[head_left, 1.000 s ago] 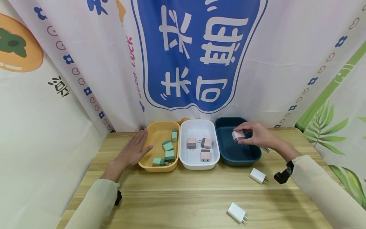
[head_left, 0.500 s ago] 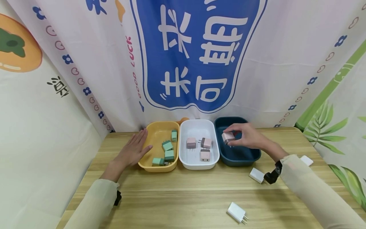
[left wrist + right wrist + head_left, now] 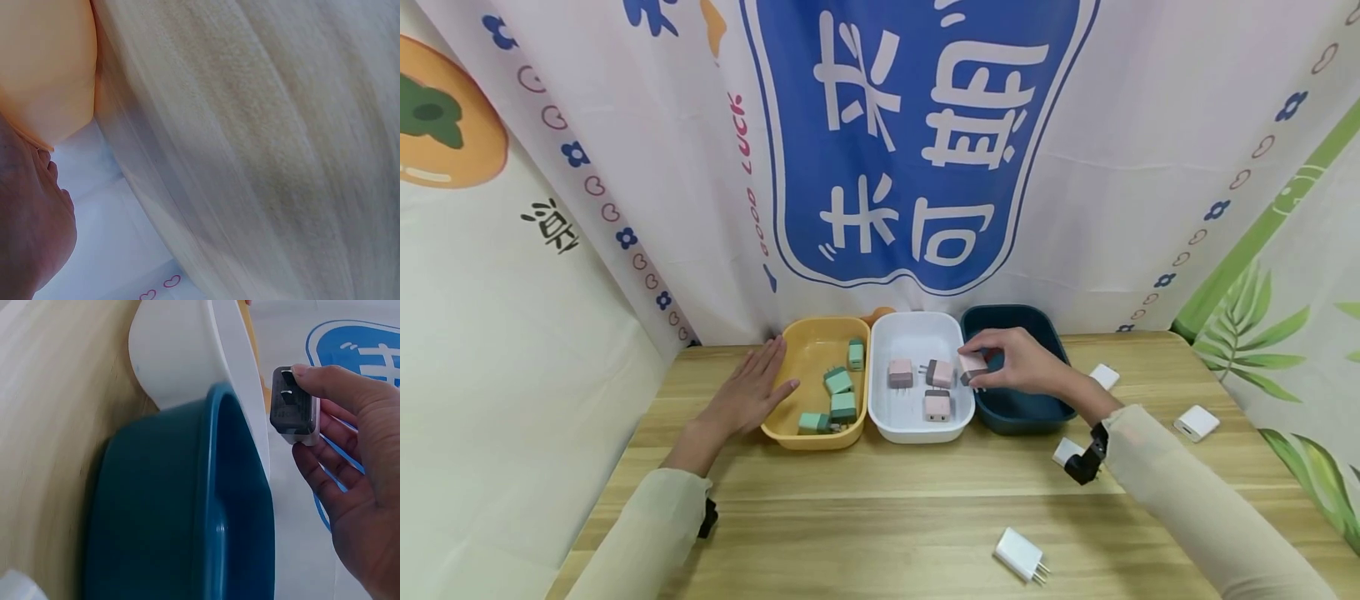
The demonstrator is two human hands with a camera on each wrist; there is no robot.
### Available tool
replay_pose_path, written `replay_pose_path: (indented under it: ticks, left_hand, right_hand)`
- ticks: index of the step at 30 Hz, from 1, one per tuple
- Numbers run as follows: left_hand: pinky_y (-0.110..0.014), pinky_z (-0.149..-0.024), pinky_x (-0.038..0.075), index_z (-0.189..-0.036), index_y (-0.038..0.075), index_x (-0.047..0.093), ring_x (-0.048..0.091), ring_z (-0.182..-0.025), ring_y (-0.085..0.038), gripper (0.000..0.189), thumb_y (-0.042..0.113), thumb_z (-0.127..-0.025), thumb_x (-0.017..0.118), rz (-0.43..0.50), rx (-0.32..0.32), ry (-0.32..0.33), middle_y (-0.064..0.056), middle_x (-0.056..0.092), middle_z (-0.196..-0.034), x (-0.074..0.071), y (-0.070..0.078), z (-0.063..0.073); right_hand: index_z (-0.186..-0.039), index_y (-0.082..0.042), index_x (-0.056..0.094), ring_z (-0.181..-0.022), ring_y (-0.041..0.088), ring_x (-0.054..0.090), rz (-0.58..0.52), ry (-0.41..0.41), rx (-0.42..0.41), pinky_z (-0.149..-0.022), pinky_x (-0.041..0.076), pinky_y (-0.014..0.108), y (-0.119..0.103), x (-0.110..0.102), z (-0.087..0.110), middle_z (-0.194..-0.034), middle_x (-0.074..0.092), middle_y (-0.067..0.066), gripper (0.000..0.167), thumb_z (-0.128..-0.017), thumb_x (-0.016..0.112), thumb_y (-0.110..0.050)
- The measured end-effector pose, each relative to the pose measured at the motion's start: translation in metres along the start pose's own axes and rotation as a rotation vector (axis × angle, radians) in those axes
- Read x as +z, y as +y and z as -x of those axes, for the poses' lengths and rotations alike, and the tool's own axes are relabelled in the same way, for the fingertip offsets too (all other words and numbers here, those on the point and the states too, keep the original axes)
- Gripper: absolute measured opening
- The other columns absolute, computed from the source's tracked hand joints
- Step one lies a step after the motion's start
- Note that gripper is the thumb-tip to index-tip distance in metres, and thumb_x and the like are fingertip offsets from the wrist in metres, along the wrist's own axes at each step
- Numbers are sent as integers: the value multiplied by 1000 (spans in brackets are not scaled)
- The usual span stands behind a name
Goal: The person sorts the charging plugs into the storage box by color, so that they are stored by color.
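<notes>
My right hand (image 3: 1019,360) pinches a pink and grey charger plug (image 3: 973,367) between thumb and fingers, above the rims where the white and dark blue bins meet. Its prongs show in the right wrist view, on the grey end of the plug (image 3: 294,400). Several pink plugs (image 3: 901,373) lie in the white bin (image 3: 917,327). My left hand (image 3: 747,392) rests with straight fingers along the left side of the yellow bin (image 3: 815,332), which holds several green plugs (image 3: 842,407). The dark blue bin (image 3: 1026,421) lies under my right hand.
Several white plugs lie on the wooden table: one near the front (image 3: 1019,554), one partly behind the right wrist camera (image 3: 1066,452), others to the right (image 3: 1197,422) and beside the dark blue bin (image 3: 1105,376). A printed curtain (image 3: 1090,167) hangs behind the bins.
My right hand has carried the pink plug leftward, from over the dark blue bin to the white bin's edge. The left hand stays in place.
</notes>
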State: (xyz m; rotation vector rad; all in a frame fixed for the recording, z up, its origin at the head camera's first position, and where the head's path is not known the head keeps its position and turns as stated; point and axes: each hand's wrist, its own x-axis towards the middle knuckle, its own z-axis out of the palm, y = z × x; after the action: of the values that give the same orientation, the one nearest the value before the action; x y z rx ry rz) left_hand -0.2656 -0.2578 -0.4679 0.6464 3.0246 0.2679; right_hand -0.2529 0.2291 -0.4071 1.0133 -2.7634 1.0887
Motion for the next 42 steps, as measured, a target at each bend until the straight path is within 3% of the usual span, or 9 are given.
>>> replay_pose_path:
  ticks: [14, 19, 28, 36, 42]
  left_hand:
    - [-57, -132, 4, -169, 1, 0, 4, -164, -39, 85, 61, -112, 23, -3, -13, -13, -19, 1, -178, 0, 0, -1]
    - [-57, -132, 4, -169, 1, 0, 4, -164, -39, 85, 60, -113, 23, -5, -12, -13, -17, -1, -178, 0, 0, -1]
    - [-57, -132, 3, -169, 0, 2, 3, -164, -39, 85, 61, -112, 23, 3, -13, -13, -17, -1, -178, -1, 0, 0]
    - [-58, -132, 4, -169, 0, 1, 3, -164, -39, 86, 61, -112, 23, 2, -8, -10, -18, 0, -178, 0, -1, -1]
    - [-57, -132, 4, -169, 0, 1, 4, -164, -39, 85, 60, -113, 23, -7, -3, -5, -18, 0, -178, 1, -2, -1]
  right_hand:
    - [-125, -5, 77, -99, 20, 64, -49, -42, -16, -91, 60, 50, -13, 29, -24, -122, 76, 7, 45, -85, 91, -17]
    - [-127, -3, 77, -101, 20, 66, -78, -53, 15, -91, 61, 42, -17, 38, -31, -123, 76, 7, 47, -85, 91, -20]
    - [-124, -2, 78, -102, 19, 69, -95, -41, 43, -91, 63, 39, -20, 52, -40, -120, 78, 7, 46, -83, 93, -17]
    - [-124, -2, 77, -99, 18, 68, -108, -61, 68, -92, 62, 44, -17, 67, -48, -120, 78, 7, 47, -82, 93, -16]
    - [-122, -1, 78, -88, 16, 64, -108, -82, 69, -81, 58, 31, -19, 74, -51, -113, 79, 5, 46, -82, 93, -17]
